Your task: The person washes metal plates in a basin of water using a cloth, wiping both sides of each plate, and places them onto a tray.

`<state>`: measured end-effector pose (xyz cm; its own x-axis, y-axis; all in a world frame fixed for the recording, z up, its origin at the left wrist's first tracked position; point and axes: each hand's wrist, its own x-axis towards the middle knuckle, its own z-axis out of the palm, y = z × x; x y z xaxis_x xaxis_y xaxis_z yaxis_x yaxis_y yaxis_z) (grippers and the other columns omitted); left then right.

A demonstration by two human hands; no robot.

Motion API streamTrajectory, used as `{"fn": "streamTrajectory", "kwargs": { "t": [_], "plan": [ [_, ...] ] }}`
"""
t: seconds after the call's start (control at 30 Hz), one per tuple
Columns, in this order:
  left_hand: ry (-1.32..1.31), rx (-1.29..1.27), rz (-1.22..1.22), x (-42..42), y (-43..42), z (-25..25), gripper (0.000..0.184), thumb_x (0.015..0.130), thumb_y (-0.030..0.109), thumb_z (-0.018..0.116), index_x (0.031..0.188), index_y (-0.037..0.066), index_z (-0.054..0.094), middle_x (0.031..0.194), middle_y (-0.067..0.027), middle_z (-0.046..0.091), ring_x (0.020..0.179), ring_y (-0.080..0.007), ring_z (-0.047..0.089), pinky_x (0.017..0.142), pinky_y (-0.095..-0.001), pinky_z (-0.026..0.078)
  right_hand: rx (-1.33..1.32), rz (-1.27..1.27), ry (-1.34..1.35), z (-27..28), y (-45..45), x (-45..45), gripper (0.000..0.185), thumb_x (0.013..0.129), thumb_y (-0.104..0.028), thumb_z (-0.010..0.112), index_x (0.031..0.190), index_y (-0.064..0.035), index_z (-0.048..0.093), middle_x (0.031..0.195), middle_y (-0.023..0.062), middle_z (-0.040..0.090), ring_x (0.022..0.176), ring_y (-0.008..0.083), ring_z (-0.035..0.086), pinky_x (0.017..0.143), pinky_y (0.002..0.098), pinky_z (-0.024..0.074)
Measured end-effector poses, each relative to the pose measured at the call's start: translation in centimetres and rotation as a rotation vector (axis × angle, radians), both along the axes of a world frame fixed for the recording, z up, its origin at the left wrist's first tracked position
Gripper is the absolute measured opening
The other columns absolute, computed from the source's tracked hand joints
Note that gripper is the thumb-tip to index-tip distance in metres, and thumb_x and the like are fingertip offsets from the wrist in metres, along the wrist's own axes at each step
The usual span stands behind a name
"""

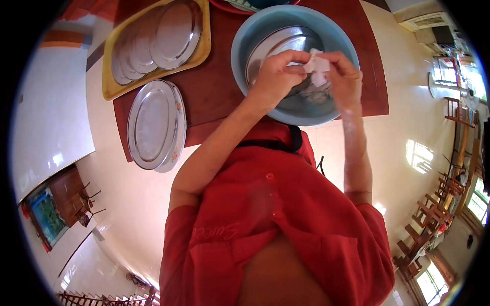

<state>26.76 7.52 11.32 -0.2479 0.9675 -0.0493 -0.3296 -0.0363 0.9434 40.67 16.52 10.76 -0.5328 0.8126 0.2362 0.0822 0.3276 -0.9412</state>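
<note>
A crumpled white wad [317, 65], like tissue or thin cloth, is pinched between my two hands over the blue basin [239, 51]. My left hand [282, 75] grips its left side with thumb and fingers pressed together. On its other side, my right hand [346, 77] is closed on it too. Round metal plates [259, 52] lie inside the basin, partly covered by my left hand. Below the wad, more pale crumpled material [317, 95] sits at the basin's bottom, too blurred to name.
Left of the basin, a yellow tray [107, 76] carries several overlapping metal plates [176, 35]. Stacked oval plates [150, 125] rest at the edge of the red-brown table [212, 94]. Part of a red container [224, 6] shows behind the basin. Wooden chairs [421, 219] stand far right.
</note>
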Motion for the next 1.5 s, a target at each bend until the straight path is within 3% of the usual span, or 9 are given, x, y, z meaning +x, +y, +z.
{"fn": "streamTrajectory", "kwargs": {
  "t": [0.13,0.4,0.43,0.67,0.73,0.8,0.93,1.23,1.5],
  "plan": [
    [-0.011,-0.029,0.006,0.5,0.0,-0.6,0.031,0.073,-0.007,0.051,0.103,0.001,0.057,0.103,-0.0082,0.059,0.092,-0.0167,0.058,0.075,-0.0254,0.047,0.013,-0.257,-0.086,1.2,5.0,1.3,0.015,0.082,-0.002,0.051,0.090,-0.0036,0.064,0.069,0.0024,0.061,0.063,0.0076,0.055,0.056,0.0220,0.0454],
    [0.986,-0.065,0.481,-3.9,-3.2,-2.6,0.032,0.075,-0.001,0.055,0.106,0.006,0.057,0.104,-0.0069,0.056,0.088,-0.0149,0.055,0.071,-0.0249,0.046,0.518,-0.441,-0.430,-8.7,21.9,6.4,0.022,0.081,-0.003,0.052,0.100,-0.0045,0.063,0.083,0.0051,0.063,0.070,0.0093,0.057,0.061,0.0231,0.0463],
    [0.979,-0.043,0.515,-4.4,-3.3,-3.4,0.035,0.075,0.003,0.057,0.109,0.003,0.053,0.104,-0.0135,0.057,0.086,-0.0264,0.057,0.074,-0.0344,0.047,0.475,-0.411,-0.425,-10.5,23.9,6.9,0.026,0.080,-0.002,0.052,0.103,-0.0051,0.062,0.084,0.0052,0.063,0.070,0.0089,0.056,0.060,0.0236,0.0457],
    [0.524,-0.200,0.359,-4.5,-2.5,-6.8,0.048,0.076,0.009,0.059,0.120,-0.001,0.044,0.110,-0.0201,0.056,0.098,-0.0286,0.057,0.082,-0.0343,0.045,-0.141,-0.234,-0.426,-11.5,21.6,6.4,0.036,0.076,-0.008,0.053,0.112,-0.0094,0.060,0.076,0.0109,0.062,0.067,0.0177,0.059,0.069,0.0302,0.0486],
    [0.611,-0.248,0.373,-4.5,-2.4,-7.1,0.044,0.077,0.001,0.059,0.118,-0.004,0.045,0.102,-0.0120,0.060,0.090,-0.0120,0.056,0.076,-0.0230,0.044,0.012,-0.310,-0.733,-7.6,17.9,5.5,0.034,0.078,-0.006,0.053,0.112,-0.0090,0.059,0.084,0.0112,0.061,0.070,0.0189,0.060,0.067,0.0305,0.0486],
    [0.538,-0.280,0.320,-5.0,-2.3,-6.8,0.041,0.077,0.000,0.059,0.116,-0.004,0.047,0.101,-0.0116,0.060,0.089,-0.0120,0.056,0.077,-0.0230,0.044,0.850,-0.419,-0.510,-7.2,16.3,5.9,0.026,0.080,-0.006,0.053,0.104,-0.0085,0.062,0.092,0.0109,0.060,0.073,0.0200,0.060,0.065,0.0293,0.0484],
    [0.250,-0.181,0.347,-5.1,-1.9,-6.7,0.036,0.072,0.006,0.063,0.106,-0.006,0.055,0.092,-0.0113,0.064,0.082,-0.0161,0.060,0.074,-0.0266,0.047,0.308,0.082,-0.465,-2.1,7.0,4.3,0.016,0.075,-0.011,0.059,0.090,-0.0060,0.061,0.095,0.0096,0.057,0.086,0.0233,0.058,0.074,0.0347,0.0463],
    [-0.224,-0.069,0.452,-5.4,-0.9,-6.0,0.028,0.082,0.003,0.057,0.108,-0.005,0.053,0.097,-0.0074,0.060,0.085,-0.0104,0.055,0.076,-0.0227,0.043,0.812,0.389,-0.973,-8.3,2.5,3.2,0.038,0.068,-0.021,0.063,0.099,-0.0026,0.050,0.089,0.0185,0.053,0.090,0.0317,0.054,0.077,0.0389,0.0438],
    [0.359,-0.111,0.535,-4.7,-0.9,-6.6,0.030,0.083,0.014,0.055,0.106,-0.005,0.053,0.095,-0.0130,0.061,0.087,-0.0184,0.056,0.077,-0.0280,0.043,0.025,-0.033,-0.547,-5.7,4.0,2.6,0.026,0.076,-0.018,0.058,0.094,-0.0009,0.048,0.085,0.0185,0.058,0.075,0.0304,0.059,0.066,0.0386,0.0455]
  ]
}}
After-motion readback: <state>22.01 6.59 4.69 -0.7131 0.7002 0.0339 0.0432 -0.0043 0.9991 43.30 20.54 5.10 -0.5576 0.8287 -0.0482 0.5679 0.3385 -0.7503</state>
